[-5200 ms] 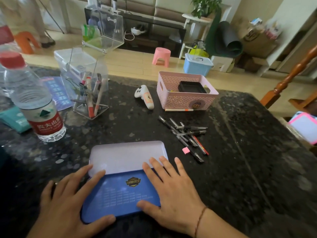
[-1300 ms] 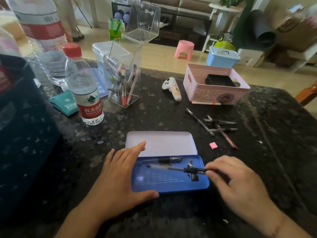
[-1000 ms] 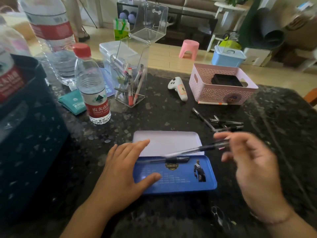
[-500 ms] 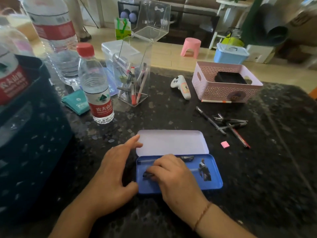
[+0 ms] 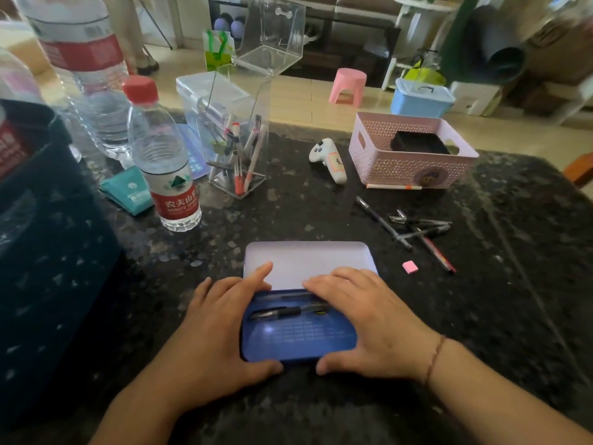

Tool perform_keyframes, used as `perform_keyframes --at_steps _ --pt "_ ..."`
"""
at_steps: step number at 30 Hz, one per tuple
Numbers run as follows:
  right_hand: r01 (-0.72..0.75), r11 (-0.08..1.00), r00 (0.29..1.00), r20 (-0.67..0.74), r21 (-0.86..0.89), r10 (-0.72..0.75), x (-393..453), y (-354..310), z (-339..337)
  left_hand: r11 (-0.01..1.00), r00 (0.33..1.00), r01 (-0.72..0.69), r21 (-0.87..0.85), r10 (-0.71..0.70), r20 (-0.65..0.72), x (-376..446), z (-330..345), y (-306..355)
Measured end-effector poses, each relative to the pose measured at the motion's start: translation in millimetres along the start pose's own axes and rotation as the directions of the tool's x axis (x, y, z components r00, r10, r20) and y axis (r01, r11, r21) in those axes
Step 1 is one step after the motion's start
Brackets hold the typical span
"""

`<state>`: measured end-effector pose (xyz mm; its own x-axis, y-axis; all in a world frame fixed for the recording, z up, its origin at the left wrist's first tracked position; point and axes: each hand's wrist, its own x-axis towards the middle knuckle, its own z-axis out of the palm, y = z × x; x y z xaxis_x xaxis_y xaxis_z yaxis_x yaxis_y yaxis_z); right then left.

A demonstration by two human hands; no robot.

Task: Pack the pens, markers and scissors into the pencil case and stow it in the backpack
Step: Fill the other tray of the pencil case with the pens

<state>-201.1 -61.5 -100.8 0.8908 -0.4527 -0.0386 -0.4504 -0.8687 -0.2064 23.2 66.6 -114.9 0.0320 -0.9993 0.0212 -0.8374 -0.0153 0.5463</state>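
The blue tin pencil case (image 5: 301,342) lies open in front of me, its pale lid (image 5: 308,258) flat on the table behind it. Two dark pens (image 5: 279,312) lie inside the tray. My left hand (image 5: 218,326) grips the case's left end, thumb on the front edge. My right hand (image 5: 369,319) covers the right end, fingers over the pens and thumb on the front edge. Several loose pens (image 5: 417,228), a red pen (image 5: 436,255) and a pink eraser (image 5: 410,266) lie to the right. The dark blue backpack (image 5: 48,268) stands at the left.
A clear holder (image 5: 237,155) with more pens, a water bottle (image 5: 163,162) and a teal packet (image 5: 128,194) stand behind the case on the left. A white controller (image 5: 330,160), a pink basket (image 5: 410,168) and a white pen (image 5: 393,186) are at the back right.
My right hand has left a pen in the tray and shifted from its left part to the case's right end. Both hands now bracket the case.
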Motion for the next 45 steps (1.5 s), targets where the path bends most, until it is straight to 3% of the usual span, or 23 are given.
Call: perform_keyframes --at_steps 8,19,28,37,45 --pt "0.013 0.979 1.000 0.009 0.204 -0.015 -4 10 -1 0.999 0.998 0.031 0.017 -0.032 0.046 0 -2 3" --pt "-0.018 0.963 0.998 -0.057 0.267 0.035 -7 5 1 0.999 0.999 0.029 0.017 -0.029 0.031 0 1 3" --pt "-0.017 0.968 1.000 -0.010 0.250 0.020 -5 6 0 0.997 0.997 -0.050 -0.059 0.046 -0.056 1 4 4" --pt "0.008 0.972 1.000 0.005 0.236 -0.009 -2 5 -3 0.976 1.000 0.007 -0.218 -0.002 0.023 4 4 11" --pt "0.036 0.986 0.998 0.035 0.161 -0.042 2 2 -9 0.997 1.000 -0.025 -0.068 0.025 -0.003 4 1 17"
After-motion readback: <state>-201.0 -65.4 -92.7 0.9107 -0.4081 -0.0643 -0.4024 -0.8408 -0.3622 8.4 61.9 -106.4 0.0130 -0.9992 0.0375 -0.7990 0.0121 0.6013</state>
